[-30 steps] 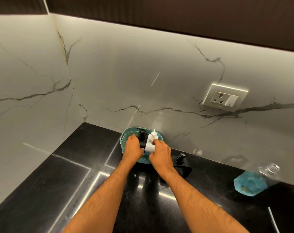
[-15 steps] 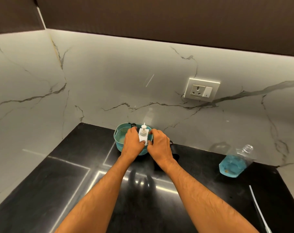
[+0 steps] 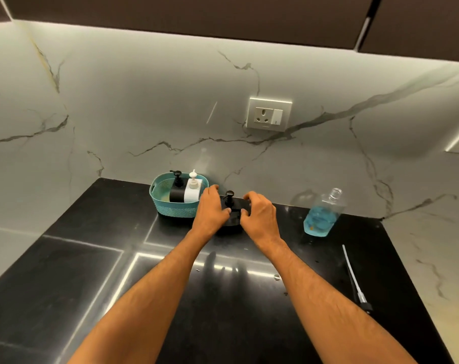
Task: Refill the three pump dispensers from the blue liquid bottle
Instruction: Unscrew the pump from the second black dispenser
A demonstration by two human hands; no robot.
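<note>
Black pump dispenser (image 3: 229, 206) stands on the dark counter (image 3: 65, 271), just right of the teal basket (image 3: 176, 210) — my left hand (image 3: 210, 210) and right hand (image 3: 260, 214) curl round its sides. Blue liquid bottle (image 3: 321, 214) stands uncapped, far right.

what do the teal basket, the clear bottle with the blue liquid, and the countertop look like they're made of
Teal basket: probably moulded plastic, given its matte perforated weave-pattern wall. Clear bottle: see-through and glossy, with blue liquid visible inside; plastic or glass, I cannot tell which. Countertop: likely polished black stone, since it mirrors the light strips and the arms.
</note>
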